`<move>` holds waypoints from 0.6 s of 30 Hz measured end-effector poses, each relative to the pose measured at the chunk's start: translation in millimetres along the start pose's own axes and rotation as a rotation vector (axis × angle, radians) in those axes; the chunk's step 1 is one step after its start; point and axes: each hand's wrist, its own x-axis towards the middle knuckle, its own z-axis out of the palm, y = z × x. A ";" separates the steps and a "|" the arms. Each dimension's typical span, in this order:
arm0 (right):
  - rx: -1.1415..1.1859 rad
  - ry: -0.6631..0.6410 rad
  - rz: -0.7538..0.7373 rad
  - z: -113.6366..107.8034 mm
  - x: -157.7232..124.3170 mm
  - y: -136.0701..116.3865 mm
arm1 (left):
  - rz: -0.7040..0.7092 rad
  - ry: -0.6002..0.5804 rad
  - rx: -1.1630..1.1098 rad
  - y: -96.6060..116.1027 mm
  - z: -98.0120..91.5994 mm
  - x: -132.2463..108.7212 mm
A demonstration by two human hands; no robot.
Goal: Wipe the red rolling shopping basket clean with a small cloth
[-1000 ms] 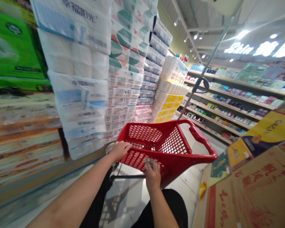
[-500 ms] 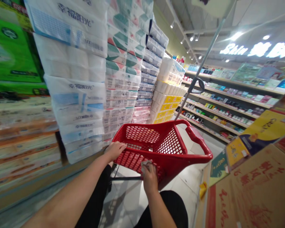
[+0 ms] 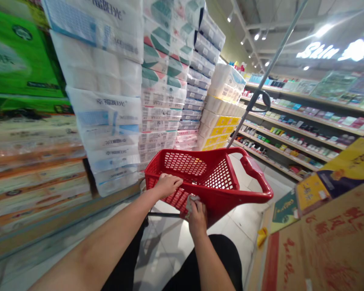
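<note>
A red plastic shopping cart (image 3: pixel 218 198) stands side-on in front of me, its basket walls pierced with lattice holes and its handle to the right. My left hand (image 3: pixel 169 185) is closed over the top rim of the cart's near side. Lower and to the right, my right hand (image 3: pixel 197 214) grips a crumpled greyish cloth (image 3: pixel 191 205) against the outer face of that same side. The fingertips of the right hand are partly hidden by the cloth.
Stacked toilet-paper packs (image 3: pixel 109 121) rise on the left, beside green packs (image 3: pixel 24 56). A metal pole (image 3: pixel 268 66) slants up behind the cart. Cardboard boxes (image 3: pixel 330 242) line the right, and stocked shelves (image 3: pixel 303 117) stand at the back. Pale floor tiles (image 3: pixel 166 246) lie below.
My left hand has slid rightward along the cart's rim, away from the corner. The right hand with the cloth has shifted slightly right and up. The view has turned a little left.
</note>
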 end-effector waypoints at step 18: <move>-0.059 -0.021 0.036 -2.0 -5.7 7.3 | -0.012 0.020 0.053 -7.8 10.8 1.8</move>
